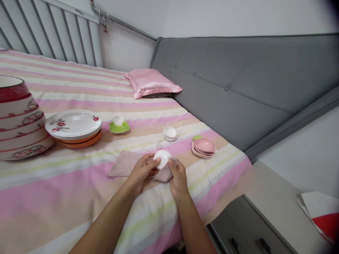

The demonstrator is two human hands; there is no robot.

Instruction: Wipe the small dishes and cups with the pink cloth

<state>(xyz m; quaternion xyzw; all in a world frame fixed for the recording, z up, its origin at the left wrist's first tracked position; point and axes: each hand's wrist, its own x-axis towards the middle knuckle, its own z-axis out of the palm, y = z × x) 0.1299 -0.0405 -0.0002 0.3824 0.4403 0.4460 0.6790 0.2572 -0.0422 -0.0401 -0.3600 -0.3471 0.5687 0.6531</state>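
Note:
Low over the bed, my left hand [144, 171] grips a small white bowl [162, 157] by its left side, thumb on top. My right hand [178, 176] pinches a pale pink cloth [164, 173] against the bowl's right side. Part of this cloth or a second one lies flat on the bedspread behind my left hand; the join is hidden. Beyond my hands sits a small stack of white bowls [170, 133]. Farther right is a stack of pink fruit-shaped dishes [204, 145]. A green leaf-shaped dish [119, 127] with a small white piece on it stands to the left.
At the left, big red-rimmed bowls [21, 120] are stacked beside flowered white plates [74, 123] on orange dishes [82, 141]. A pink pillow [153, 83] lies by the grey headboard [212, 67]. The bed's edge drops to a drawer cabinet [254, 218] at the right.

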